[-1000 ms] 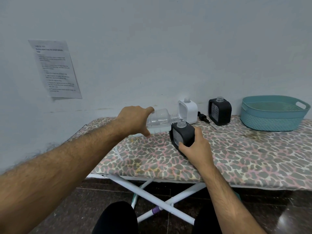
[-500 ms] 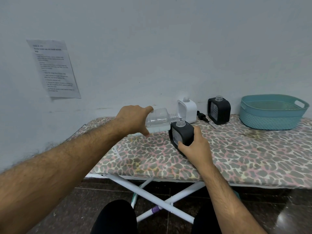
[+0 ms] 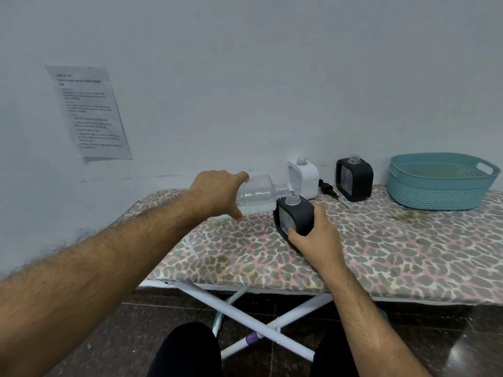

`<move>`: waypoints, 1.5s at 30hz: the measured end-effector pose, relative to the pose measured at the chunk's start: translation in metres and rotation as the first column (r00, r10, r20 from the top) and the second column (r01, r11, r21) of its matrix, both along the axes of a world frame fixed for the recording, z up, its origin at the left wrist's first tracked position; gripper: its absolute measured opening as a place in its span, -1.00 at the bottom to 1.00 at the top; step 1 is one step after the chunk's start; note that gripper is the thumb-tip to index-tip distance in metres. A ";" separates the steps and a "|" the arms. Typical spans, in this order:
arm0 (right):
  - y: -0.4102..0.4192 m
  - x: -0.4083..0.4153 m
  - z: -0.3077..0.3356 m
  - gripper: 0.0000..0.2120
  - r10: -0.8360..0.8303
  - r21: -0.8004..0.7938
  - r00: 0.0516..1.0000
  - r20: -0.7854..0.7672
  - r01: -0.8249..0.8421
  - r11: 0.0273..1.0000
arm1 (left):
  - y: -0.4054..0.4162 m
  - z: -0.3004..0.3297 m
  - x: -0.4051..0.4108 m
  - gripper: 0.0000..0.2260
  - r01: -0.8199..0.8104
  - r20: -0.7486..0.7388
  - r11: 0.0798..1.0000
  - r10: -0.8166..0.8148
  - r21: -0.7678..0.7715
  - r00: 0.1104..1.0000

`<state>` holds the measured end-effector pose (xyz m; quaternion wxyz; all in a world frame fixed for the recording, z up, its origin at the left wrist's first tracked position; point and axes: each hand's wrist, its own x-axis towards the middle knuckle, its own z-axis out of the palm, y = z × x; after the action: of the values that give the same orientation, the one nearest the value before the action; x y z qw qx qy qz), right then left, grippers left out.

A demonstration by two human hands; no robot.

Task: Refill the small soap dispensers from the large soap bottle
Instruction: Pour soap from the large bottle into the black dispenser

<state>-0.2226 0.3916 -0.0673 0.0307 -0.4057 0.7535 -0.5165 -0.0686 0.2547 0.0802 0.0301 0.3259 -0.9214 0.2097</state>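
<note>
My left hand (image 3: 217, 193) grips a clear plastic bottle (image 3: 258, 195) tipped on its side, its neck pointing right at the open mouth of a black soap dispenser (image 3: 295, 217). A little clear liquid lies along the bottle's lower side. My right hand (image 3: 315, 238) holds that black dispenser by its front right corner on the leopard-print board (image 3: 381, 254). Behind it stand a white dispenser (image 3: 303, 179) and a second black dispenser (image 3: 353, 179), both with open necks.
A black pump head (image 3: 328, 189) lies between the two rear dispensers. A teal plastic basket (image 3: 441, 180) sits at the far right against the wall. A printed sheet (image 3: 87, 112) is stuck on the wall at left. White crossed legs (image 3: 253, 325) hold the board up.
The bottle and both hands have stayed nearly still; only my view has shifted slightly.
</note>
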 end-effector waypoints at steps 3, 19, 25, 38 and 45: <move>0.000 0.000 -0.001 -0.46 -0.003 -0.001 1.000 -0.005 0.003 1.000 | -0.001 0.000 0.000 -0.16 0.000 0.005 1.000 0.000 -0.010 1.000; 0.000 0.000 -0.001 -0.49 -0.001 0.004 1.000 0.005 0.001 1.000 | -0.002 -0.002 0.000 -0.18 0.011 -0.014 0.999 -0.012 -0.037 1.000; -0.001 0.000 0.000 -0.46 0.003 0.002 1.000 0.003 -0.003 1.000 | -0.002 -0.002 0.000 -0.18 0.012 -0.016 0.999 -0.012 -0.032 1.000; 0.000 0.000 -0.001 -0.47 0.003 -0.002 1.000 0.006 -0.003 1.000 | -0.003 -0.002 0.000 -0.17 0.006 -0.009 1.000 -0.006 -0.024 1.000; -0.001 -0.001 -0.001 -0.45 0.007 0.001 1.000 0.007 -0.007 1.000 | -0.004 -0.003 0.000 -0.16 0.009 -0.011 0.999 -0.010 -0.031 1.000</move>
<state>-0.2232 0.3906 -0.0684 0.0355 -0.4067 0.7523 -0.5172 -0.0691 0.2509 0.0773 0.0412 0.3221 -0.9194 0.2222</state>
